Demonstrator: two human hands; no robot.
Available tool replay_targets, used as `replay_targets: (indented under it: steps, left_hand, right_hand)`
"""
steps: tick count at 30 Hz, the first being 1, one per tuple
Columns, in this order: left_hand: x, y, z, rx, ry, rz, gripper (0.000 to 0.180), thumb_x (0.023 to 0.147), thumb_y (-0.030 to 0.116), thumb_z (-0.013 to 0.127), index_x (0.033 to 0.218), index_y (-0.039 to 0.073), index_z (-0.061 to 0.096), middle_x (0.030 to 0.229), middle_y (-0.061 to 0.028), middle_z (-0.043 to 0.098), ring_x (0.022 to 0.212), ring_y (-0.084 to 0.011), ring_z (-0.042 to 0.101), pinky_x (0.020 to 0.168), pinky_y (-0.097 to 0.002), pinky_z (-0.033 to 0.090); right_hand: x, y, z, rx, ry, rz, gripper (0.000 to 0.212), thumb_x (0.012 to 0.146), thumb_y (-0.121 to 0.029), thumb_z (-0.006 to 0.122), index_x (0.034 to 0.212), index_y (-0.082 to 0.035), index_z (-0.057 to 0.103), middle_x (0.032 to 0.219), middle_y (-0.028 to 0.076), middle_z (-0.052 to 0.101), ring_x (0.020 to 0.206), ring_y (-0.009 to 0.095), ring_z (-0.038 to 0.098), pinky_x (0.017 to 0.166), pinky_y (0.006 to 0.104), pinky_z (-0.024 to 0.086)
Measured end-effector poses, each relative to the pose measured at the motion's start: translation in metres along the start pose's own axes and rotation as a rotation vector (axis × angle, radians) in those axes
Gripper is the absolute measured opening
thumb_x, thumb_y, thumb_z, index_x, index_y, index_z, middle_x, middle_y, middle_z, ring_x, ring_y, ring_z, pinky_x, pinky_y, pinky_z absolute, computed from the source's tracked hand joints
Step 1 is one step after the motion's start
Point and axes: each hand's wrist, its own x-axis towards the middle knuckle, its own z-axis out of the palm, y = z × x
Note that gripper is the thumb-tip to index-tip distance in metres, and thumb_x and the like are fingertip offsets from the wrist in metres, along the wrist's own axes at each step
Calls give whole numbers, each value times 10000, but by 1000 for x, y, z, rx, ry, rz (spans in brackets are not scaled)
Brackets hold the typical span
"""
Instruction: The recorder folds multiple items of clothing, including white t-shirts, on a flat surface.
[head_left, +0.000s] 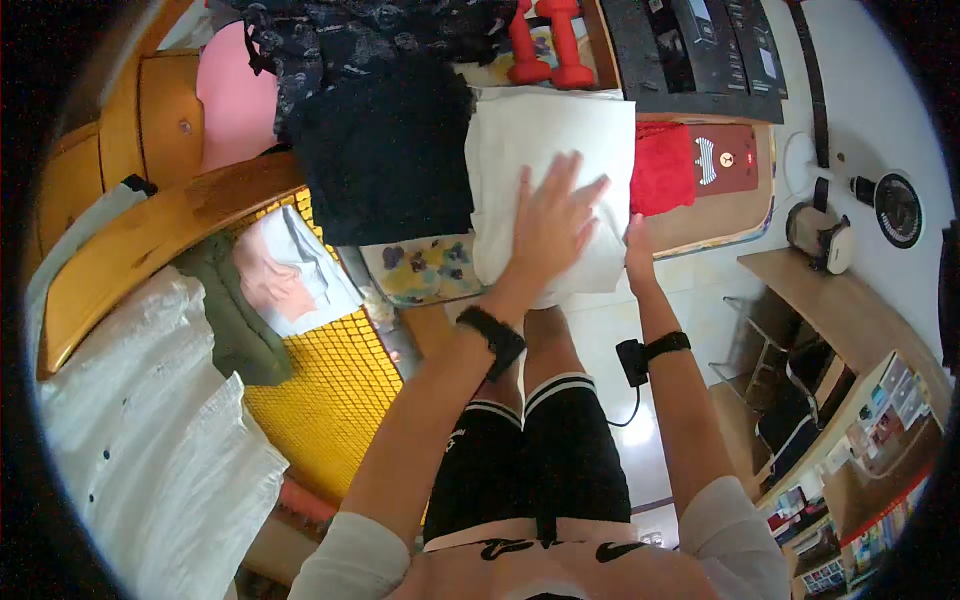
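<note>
A folded white garment (500, 180) lies at the front of a surface covered in flowered cloth (425, 270). My left hand (560, 215) rests on it palm down, fingers spread and slightly blurred. At the garment's right edge is my right hand (639, 250), seen edge-on; most of its fingers are hidden. Left of the white garment sits a folded black garment (385, 155), next to it. To the right, beyond my right hand, a folded red cloth (662, 168) lies beside a dark red box (725, 158).
Red dumbbells (567, 45) and a dark patterned garment (370, 35) lie at the back. Black boxes (700, 55) stand at back right. A wooden rail (170, 255) curves along the left, near a yellow mesh surface (320, 400) holding clothes. A desk (830, 300) stands at right.
</note>
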Motion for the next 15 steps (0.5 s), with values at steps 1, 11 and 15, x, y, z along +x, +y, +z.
replay_targets:
  steps: [1, 11, 15]
  left_hand:
    - [7, -11, 8, 74, 16, -64, 531, 797, 306, 532, 1303, 229, 389, 1413, -88, 237, 1308, -295, 190, 1050, -499, 115]
    - [13, -43, 29, 72, 30, -42, 551, 807, 305, 502, 1332, 250, 343, 1430, -117, 183, 1315, -328, 152, 1045, -517, 82]
    - [12, -61, 27, 8, 60, -18, 536, 807, 310, 504, 1317, 218, 367, 1420, -121, 212, 1305, -319, 183, 1041, -511, 97]
  right_hand:
    - [-10, -16, 12, 25, 28, 6, 529, 928, -419, 300, 1128, 42, 468, 1058, 157, 532, 997, 227, 475, 884, 338, 352]
    - [-13, -60, 9, 518, -253, 231, 749, 853, -637, 217, 1217, -25, 447, 1192, 105, 508, 1094, 229, 474, 951, 336, 341]
    - [-14, -81, 12, 707, -476, 385, 683, 874, -580, 278, 1278, -40, 388, 1241, 87, 478, 1126, 205, 455, 962, 342, 340]
